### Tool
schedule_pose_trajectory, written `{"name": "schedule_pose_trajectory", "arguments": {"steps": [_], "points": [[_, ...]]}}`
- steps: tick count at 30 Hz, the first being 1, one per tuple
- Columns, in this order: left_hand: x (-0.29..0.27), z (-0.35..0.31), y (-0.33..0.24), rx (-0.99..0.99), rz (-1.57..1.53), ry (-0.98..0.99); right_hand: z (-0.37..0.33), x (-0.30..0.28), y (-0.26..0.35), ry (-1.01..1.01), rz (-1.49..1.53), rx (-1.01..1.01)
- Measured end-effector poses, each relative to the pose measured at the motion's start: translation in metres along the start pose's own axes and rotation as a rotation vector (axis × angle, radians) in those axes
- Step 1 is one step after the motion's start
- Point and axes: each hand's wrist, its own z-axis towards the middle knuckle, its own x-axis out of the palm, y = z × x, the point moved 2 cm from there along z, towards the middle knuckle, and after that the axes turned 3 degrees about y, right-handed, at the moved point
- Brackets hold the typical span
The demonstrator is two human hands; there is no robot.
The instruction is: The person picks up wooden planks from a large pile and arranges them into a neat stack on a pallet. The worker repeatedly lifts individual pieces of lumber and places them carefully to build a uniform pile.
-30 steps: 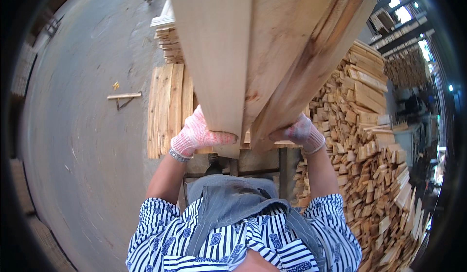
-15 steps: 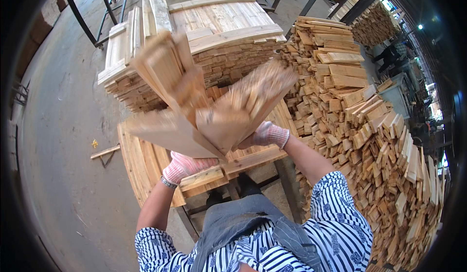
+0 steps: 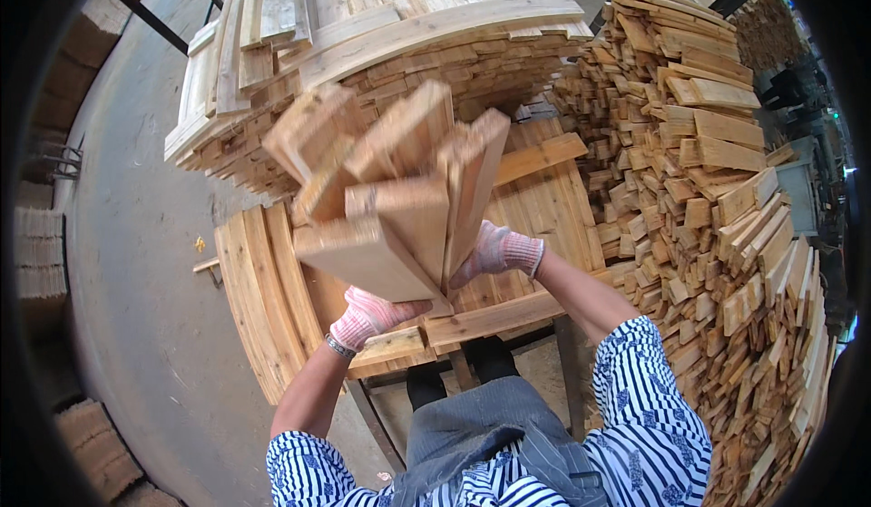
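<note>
Between my gloved hands stands a bundle of wooden boards [image 3: 404, 221], fanned apart at the top and close together at the bottom. My left hand [image 3: 370, 315] is closed on the bundle's lower left, in a pink-and-white knit glove. On the other side my right hand [image 3: 494, 251], gloved alike, grips the lower right. The boards' upper ends are slightly blurred. Below them is a work table [image 3: 522, 312] with boards laid side by side on it. Part of its surface is hidden behind the bundle.
Beyond the table rises a large stack of boards [image 3: 463, 22] with planks across its top. A long, high pile of short wood pieces [image 3: 699, 280] runs along the right. Concrete floor [image 3: 145, 280] lies at left, with more stacked wood [image 3: 41, 253] along the far left edge.
The boards, spread wide and blurred before, are now more upright and closer together. Both hands keep hold of them. The whole view has shifted, with the far stack now appearing nearer.
</note>
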Motion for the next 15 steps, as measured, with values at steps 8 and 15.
{"name": "schedule_pose_trajectory", "arguments": {"steps": [8,15], "points": [[0.001,0.011,-0.002,-0.012,-0.68,0.176,-0.05,0.015,-0.021,-0.318,0.46,-0.17],[0.123,0.07,0.058,-0.387,-1.767,0.116,-0.013,0.085,-0.121,-0.478,0.805,0.414]]}}
